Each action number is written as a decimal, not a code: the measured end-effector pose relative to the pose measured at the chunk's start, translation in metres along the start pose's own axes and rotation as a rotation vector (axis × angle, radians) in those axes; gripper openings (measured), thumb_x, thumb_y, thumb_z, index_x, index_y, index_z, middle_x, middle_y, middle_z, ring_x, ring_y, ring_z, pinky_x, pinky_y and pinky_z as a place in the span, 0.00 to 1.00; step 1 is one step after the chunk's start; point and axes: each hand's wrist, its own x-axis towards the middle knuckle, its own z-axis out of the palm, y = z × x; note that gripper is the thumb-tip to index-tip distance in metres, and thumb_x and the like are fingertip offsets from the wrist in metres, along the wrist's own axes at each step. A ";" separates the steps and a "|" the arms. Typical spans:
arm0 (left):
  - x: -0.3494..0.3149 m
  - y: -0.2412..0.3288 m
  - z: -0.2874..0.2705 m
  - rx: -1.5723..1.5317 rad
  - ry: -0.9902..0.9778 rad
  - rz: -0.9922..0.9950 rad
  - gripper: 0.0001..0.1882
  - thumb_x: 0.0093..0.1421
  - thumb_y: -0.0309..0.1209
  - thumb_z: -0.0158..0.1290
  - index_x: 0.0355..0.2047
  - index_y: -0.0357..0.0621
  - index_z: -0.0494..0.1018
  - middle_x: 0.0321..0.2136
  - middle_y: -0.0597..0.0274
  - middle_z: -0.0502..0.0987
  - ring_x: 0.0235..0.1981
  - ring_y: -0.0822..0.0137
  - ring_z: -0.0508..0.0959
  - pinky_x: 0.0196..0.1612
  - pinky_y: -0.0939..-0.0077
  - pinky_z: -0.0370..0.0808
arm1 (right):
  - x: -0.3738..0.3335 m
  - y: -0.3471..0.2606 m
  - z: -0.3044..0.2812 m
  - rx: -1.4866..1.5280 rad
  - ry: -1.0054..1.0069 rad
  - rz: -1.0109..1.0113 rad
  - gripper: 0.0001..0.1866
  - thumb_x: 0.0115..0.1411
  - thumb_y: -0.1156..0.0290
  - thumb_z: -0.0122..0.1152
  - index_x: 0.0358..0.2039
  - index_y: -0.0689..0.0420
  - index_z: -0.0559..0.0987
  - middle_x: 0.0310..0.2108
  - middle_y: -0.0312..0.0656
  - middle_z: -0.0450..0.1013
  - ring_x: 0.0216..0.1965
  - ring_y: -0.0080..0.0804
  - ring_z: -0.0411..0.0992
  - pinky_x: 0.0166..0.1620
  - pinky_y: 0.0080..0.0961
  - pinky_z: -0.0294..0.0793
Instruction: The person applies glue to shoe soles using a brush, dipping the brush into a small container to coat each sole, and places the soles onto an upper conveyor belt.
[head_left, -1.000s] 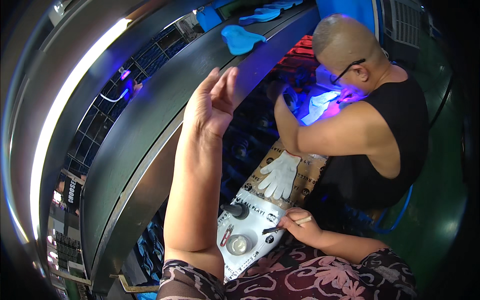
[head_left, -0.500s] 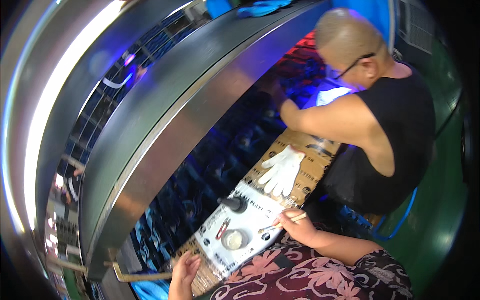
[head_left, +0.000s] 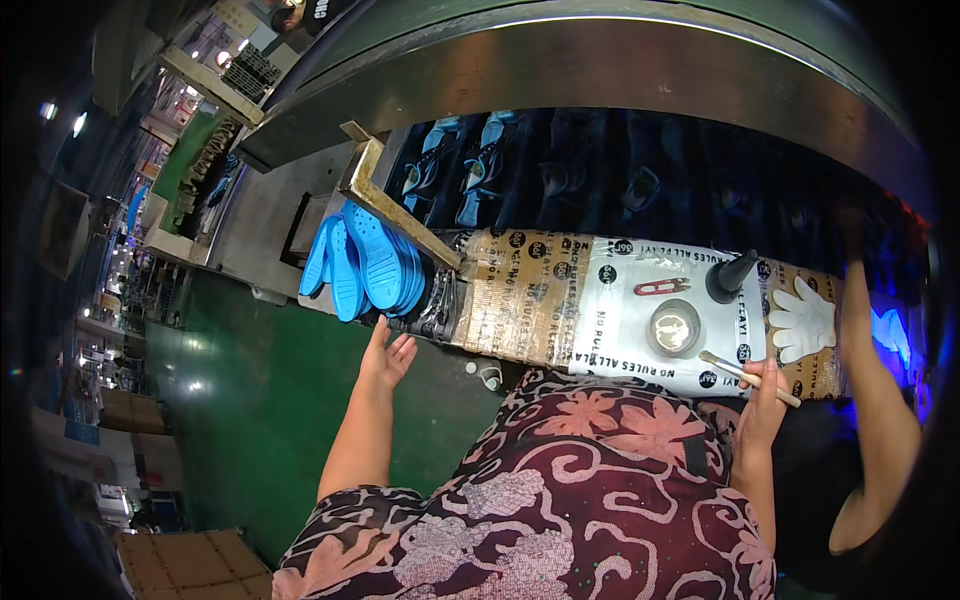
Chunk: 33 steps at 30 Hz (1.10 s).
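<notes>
My right hand [head_left: 764, 400] is closed around the handle of a slim brush [head_left: 735, 371], its bristles pointing left over the near edge of a white plastic sheet [head_left: 620, 352]. On that sheet stand a small round cup of pale paste [head_left: 675, 328], red thread snips [head_left: 662, 287] and a black nozzle bottle [head_left: 733, 276]. My left hand [head_left: 388, 356] is open, fingers spread and palm up, holding nothing. It is just below a stack of blue shoe soles [head_left: 378, 262] at the left end of the ledge and appears apart from them.
Behind the ledge, shoe uppers [head_left: 484, 165] sit in rows in a dark tray beneath a metal machine edge [head_left: 600, 70]. A white glove [head_left: 803, 322] lies on cardboard at right, beside a co-worker's arm [head_left: 880, 400]. A metal bracket [head_left: 385, 195] angles over the soles.
My view has swung left, bringing the blue soles and green floor into sight. My left hand now is by the soles, still open. The brush stays in my right hand.
</notes>
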 end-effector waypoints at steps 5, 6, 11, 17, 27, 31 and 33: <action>0.050 0.024 0.022 -0.139 -0.020 0.049 0.39 0.51 0.40 0.60 0.58 0.43 0.53 0.50 0.51 0.65 0.49 0.51 0.69 0.52 0.59 0.69 | -0.004 0.000 0.006 -0.026 -0.018 0.007 0.20 0.65 0.62 0.45 0.23 0.63 0.75 0.23 0.40 0.70 0.24 0.23 0.65 0.33 0.20 0.64; 0.058 0.029 0.025 -0.145 -0.117 0.021 0.34 0.51 0.36 0.58 0.55 0.42 0.56 0.48 0.52 0.66 0.47 0.52 0.70 0.52 0.59 0.70 | -0.006 0.000 0.005 -0.028 -0.020 0.017 0.19 0.65 0.63 0.46 0.23 0.63 0.75 0.23 0.39 0.70 0.24 0.22 0.65 0.33 0.20 0.64; 0.078 0.027 0.037 0.009 -0.008 0.063 0.19 0.51 0.26 0.51 0.45 0.41 0.64 0.41 0.54 0.71 0.43 0.55 0.73 0.48 0.58 0.73 | -0.010 0.003 0.009 -0.041 0.003 0.050 0.19 0.65 0.63 0.46 0.24 0.63 0.76 0.23 0.39 0.70 0.24 0.22 0.65 0.32 0.19 0.64; 0.052 0.010 0.004 0.127 -0.082 0.183 0.29 0.49 0.19 0.42 0.53 0.52 0.57 0.45 0.54 0.67 0.39 0.53 0.73 0.37 0.64 0.76 | -0.008 -0.001 0.014 -0.063 -0.038 0.067 0.19 0.65 0.62 0.46 0.24 0.63 0.76 0.23 0.38 0.70 0.24 0.22 0.65 0.32 0.19 0.64; -0.055 -0.045 -0.074 0.499 -0.189 -0.055 0.36 0.46 0.15 0.40 0.58 0.52 0.52 0.44 0.53 0.68 0.34 0.57 0.75 0.30 0.70 0.77 | -0.006 0.005 0.006 0.030 -0.056 0.162 0.18 0.64 0.62 0.48 0.24 0.63 0.75 0.24 0.40 0.69 0.25 0.23 0.64 0.33 0.20 0.63; -0.071 -0.068 -0.058 0.543 -0.177 -0.057 0.34 0.47 0.16 0.42 0.57 0.49 0.53 0.44 0.55 0.68 0.37 0.59 0.74 0.32 0.71 0.78 | -0.005 0.000 0.010 -0.009 -0.071 0.117 0.21 0.65 0.62 0.47 0.23 0.65 0.77 0.19 0.39 0.70 0.24 0.22 0.65 0.31 0.18 0.64; -0.078 -0.073 -0.038 0.581 -0.217 -0.013 0.33 0.49 0.16 0.43 0.56 0.48 0.53 0.46 0.56 0.67 0.40 0.59 0.74 0.36 0.69 0.78 | -0.006 -0.002 0.007 -0.004 -0.089 0.114 0.21 0.65 0.62 0.46 0.23 0.65 0.77 0.19 0.38 0.70 0.24 0.21 0.65 0.31 0.18 0.64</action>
